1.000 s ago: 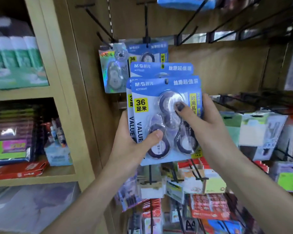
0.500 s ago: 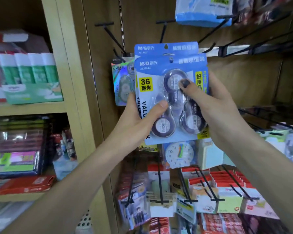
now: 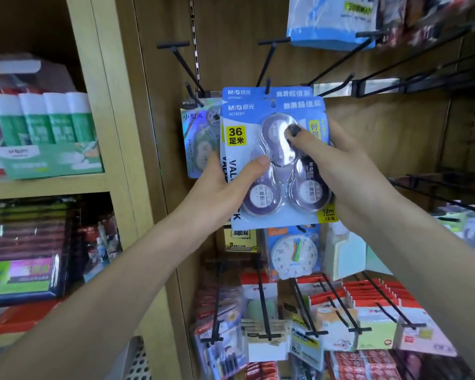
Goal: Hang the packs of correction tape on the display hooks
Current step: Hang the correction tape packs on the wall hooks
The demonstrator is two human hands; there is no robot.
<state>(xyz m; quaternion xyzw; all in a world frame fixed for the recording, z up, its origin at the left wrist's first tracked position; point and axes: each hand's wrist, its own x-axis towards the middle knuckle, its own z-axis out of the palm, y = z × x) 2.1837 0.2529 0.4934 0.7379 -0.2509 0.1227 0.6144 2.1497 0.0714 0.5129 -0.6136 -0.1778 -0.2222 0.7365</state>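
Observation:
I hold a small stack of blue correction tape packs (image 3: 274, 165), each with three purple tape rollers under a clear blister. My left hand (image 3: 225, 185) grips the stack's left edge, thumb on the front. My right hand (image 3: 337, 171) holds the right side, its thumb pressed on the top roller. The rear pack's top edge (image 3: 266, 93) sits at the tip of a black display hook (image 3: 266, 67), which pokes through or just above its hang hole. A holographic tape pack (image 3: 200, 138) hangs on the neighbouring hook to the left.
A wooden back panel (image 3: 381, 138) carries more black hooks (image 3: 181, 61) up and to the right. Below hang a clock toy (image 3: 294, 253) and sticky note packs (image 3: 368, 319). A wooden shelf unit (image 3: 115, 149) with glue sticks (image 3: 41, 119) stands at the left.
Both hands have lifted the stack of packs up and toward the back panel, bringing the rear pack's hang hole to the hook tip. The hanging blue pack is now hidden behind the stack.

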